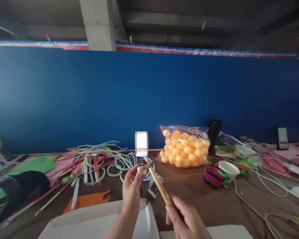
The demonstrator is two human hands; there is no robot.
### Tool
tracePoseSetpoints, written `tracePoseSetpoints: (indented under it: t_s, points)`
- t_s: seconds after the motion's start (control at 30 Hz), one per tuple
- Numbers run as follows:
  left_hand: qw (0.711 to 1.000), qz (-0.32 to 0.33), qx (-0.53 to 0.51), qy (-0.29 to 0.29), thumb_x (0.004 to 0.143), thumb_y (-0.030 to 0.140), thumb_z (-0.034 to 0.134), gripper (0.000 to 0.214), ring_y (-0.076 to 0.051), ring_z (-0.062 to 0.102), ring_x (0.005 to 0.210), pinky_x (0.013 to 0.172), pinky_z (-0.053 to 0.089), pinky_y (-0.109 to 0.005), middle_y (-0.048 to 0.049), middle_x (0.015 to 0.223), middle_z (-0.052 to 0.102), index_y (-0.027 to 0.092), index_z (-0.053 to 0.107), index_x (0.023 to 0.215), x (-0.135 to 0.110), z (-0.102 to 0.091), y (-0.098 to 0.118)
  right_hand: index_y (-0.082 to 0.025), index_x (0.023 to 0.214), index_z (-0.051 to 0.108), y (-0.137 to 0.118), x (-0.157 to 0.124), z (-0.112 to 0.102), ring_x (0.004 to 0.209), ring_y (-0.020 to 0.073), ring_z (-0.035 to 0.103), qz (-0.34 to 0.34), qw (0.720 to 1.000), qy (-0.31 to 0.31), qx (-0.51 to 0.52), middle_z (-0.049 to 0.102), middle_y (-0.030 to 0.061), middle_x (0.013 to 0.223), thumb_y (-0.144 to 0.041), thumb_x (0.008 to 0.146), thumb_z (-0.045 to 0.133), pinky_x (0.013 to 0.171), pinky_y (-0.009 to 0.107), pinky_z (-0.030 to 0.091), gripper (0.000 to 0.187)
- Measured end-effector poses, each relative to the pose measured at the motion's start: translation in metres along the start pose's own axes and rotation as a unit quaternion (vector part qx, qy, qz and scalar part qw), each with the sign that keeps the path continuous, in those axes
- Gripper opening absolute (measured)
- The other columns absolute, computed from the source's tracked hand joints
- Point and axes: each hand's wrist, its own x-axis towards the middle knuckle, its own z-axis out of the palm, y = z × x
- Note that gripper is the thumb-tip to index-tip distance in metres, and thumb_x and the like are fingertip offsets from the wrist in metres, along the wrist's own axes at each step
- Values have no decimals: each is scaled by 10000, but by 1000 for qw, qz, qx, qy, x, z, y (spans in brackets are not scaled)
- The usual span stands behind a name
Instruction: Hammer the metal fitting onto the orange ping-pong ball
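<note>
My left hand (pixel 132 189) pinches a small shiny, silvery round thing (pixel 141 167) between thumb and fingers; its kind is hard to make out. My right hand (pixel 185 217) grips a light wooden stick (pixel 160 187), slanting up and left. Its far end comes close to the shiny thing, beside a dark pointed piece (pixel 148 164); whether they touch I cannot tell. Just behind the stick, a small pale box (pixel 153 188) with dark little pieces in it rests on the table. Under my left wrist lies a white tray-like sheet (pixel 89 220) with raised edges.
A clear bag of orange balls (pixel 184 149) stands behind my hands, near a dark bottle (pixel 215 134). Light-blue tubing (pixel 124 162) and thin sticks lie to the left. A maroon pouch (pixel 213 176), a paper cup (pixel 228 168) and white cables (pixel 251 207) are on the right.
</note>
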Motion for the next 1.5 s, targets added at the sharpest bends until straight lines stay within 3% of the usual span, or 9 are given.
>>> tracePoseSetpoints:
  t_s: [0.2,0.63,0.77,1.1,1.3,1.5]
  points:
    - [1000,-2,4,7,680,358,791,404,-189,661,915,889,517,-366,-76,975,691,154,667,1006,0,2,2,-137,1191,561,-1,-2,1,383,96,449,0,998,51,39,586,1,647,-559,954,366,361,195,347,522]
    - [1000,-3,-7,-2,685,355,786,389,-197,657,959,922,498,-364,-77,1005,691,163,668,1003,1,1,0,-133,1196,553,1,0,1,383,99,484,-5,1000,-9,8,602,10,647,-566,955,346,363,180,362,536]
    - [1000,0,-2,0,701,351,775,373,-188,660,935,911,501,-356,-76,1001,690,161,665,1002,1,0,0,-139,1188,555,-2,-1,2,381,94,462,2,999,24,22,586,6,647,-573,954,337,356,175,356,539]
    - [1000,-2,0,8,678,363,791,405,-188,663,917,895,509,-354,-74,985,694,157,668,1005,1,1,1,-140,1183,558,3,0,4,358,89,454,-14,999,33,25,598,4,635,-554,963,340,337,179,328,517]
    - [1000,-1,-1,7,681,363,791,403,-208,658,960,915,504,-377,-84,1005,692,159,671,1007,2,-2,-2,-145,1163,575,10,4,0,386,109,509,-19,1000,-18,3,647,27,641,-547,969,332,352,178,353,507]
    - [999,-4,33,-7,667,392,793,461,-204,669,921,895,506,-360,-81,1001,702,166,667,1048,2,-3,-6,-121,1142,600,8,5,5,373,100,433,-17,999,41,9,595,14,585,-624,935,320,357,183,323,612]
